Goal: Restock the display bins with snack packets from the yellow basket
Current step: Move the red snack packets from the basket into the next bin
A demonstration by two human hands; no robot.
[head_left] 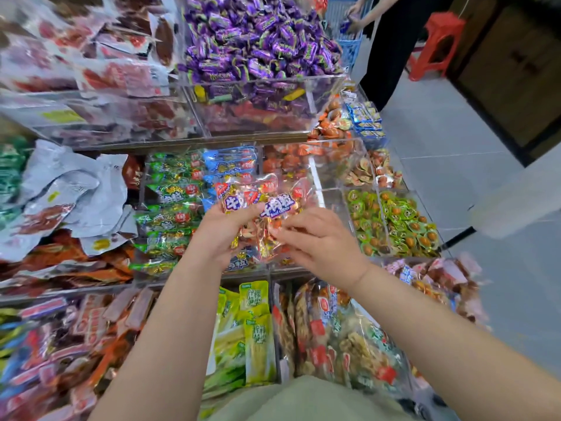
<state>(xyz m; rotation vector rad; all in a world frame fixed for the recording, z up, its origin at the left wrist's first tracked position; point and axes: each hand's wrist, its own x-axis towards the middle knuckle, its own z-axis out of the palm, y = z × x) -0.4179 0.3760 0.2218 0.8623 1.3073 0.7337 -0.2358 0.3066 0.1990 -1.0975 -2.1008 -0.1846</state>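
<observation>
My left hand [220, 230] grips a bunch of clear red-and-gold snack packets [261, 199] with blue lettering, held above the middle row of clear display bins. My right hand [318, 238] touches the lower edge of the same bunch with its fingertips. Below the bunch, the clear bin [315, 165] holds few packets of this kind. The bin to its left [176, 208] is packed with green and blue packets of the same make. The yellow basket is not in view.
A bin of purple wrapped sweets [261, 41] fills the top shelf. Green round snacks [394, 223] lie in bins at the right. Green pickle packs [249, 329] sit in the front row. Another person [391, 41] stands at a blue basket [349, 31] near a red stool [437, 41].
</observation>
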